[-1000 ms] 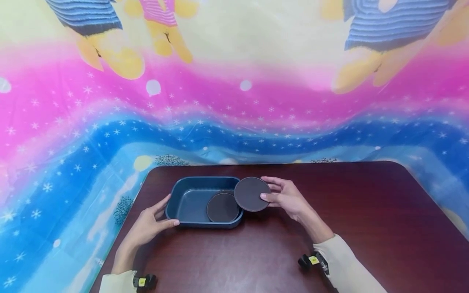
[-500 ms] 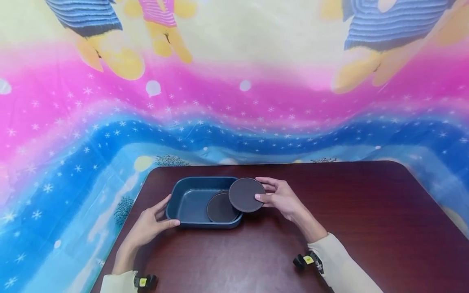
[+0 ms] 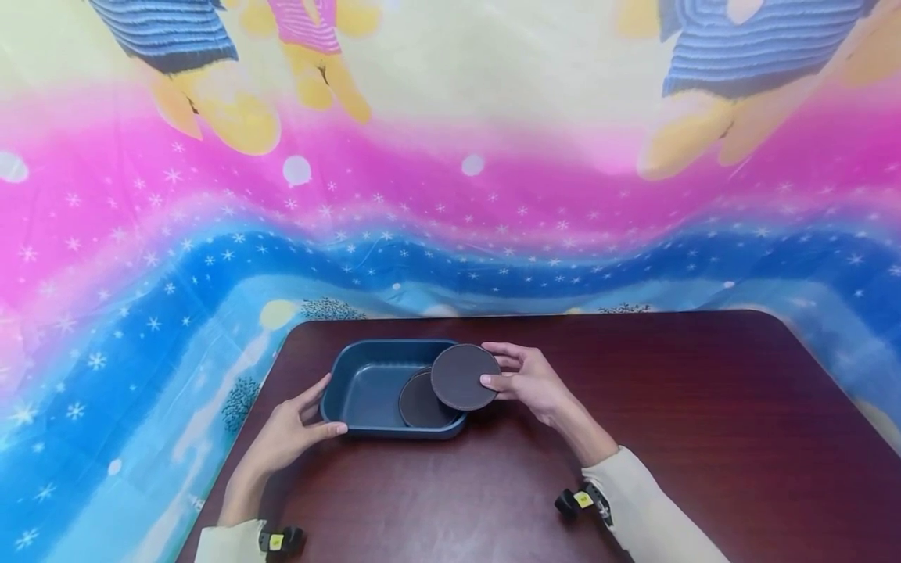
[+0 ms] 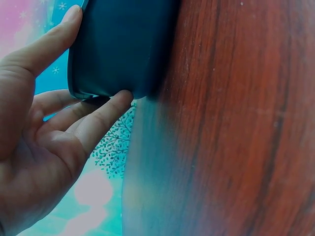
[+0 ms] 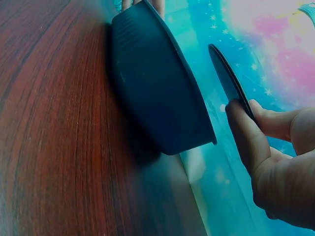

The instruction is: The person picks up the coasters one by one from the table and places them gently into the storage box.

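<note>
My right hand (image 3: 536, 385) pinches a round dark brown coaster (image 3: 461, 378) by its right edge, thumb on the upper face. The coaster is held above the right end of a dark blue rectangular plastic bin (image 3: 390, 432), overlapping its rim in the head view. In the right wrist view the coaster (image 5: 231, 78) appears edge-on, apart from the bin's wall (image 5: 152, 88). Inside the bin, at its right end, lie more brown coasters (image 3: 418, 405), partly hidden by the held one. My left hand (image 3: 285, 434) grips the bin's left end, thumb (image 4: 56, 44) at the rim and fingers against the outer wall.
The bin stands on a dark reddish-brown table (image 3: 669, 407), near its back left. Behind the table hangs a colourful printed cloth (image 3: 450, 195) with snowflakes. Each sleeved wrist carries a black camera strap (image 3: 587, 500).
My right hand has moved left with the coaster, which now covers more of the bin's right end and the coasters inside. My left hand and the bin have stayed in place.
</note>
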The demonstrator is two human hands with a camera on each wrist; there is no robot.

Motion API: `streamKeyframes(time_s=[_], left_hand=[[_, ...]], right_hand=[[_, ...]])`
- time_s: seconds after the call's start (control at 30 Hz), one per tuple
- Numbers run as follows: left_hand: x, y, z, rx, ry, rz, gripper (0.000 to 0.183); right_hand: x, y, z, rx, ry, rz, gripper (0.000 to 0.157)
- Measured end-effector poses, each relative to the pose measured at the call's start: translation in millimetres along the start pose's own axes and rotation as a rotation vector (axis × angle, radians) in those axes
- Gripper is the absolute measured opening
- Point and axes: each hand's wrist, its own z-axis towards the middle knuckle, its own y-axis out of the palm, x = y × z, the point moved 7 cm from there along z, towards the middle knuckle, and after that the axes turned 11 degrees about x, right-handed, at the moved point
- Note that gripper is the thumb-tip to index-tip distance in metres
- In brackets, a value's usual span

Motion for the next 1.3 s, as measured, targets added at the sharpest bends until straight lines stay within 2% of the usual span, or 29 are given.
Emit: streamKeyframes(time_s=[1.3], left_hand=[[0.2, 0.1, -0.9, -0.009, -0.004, -0.012, 0.096]], right_hand=[[-1, 30.5, 4, -0.019, 0.001, -0.037, 0.064]])
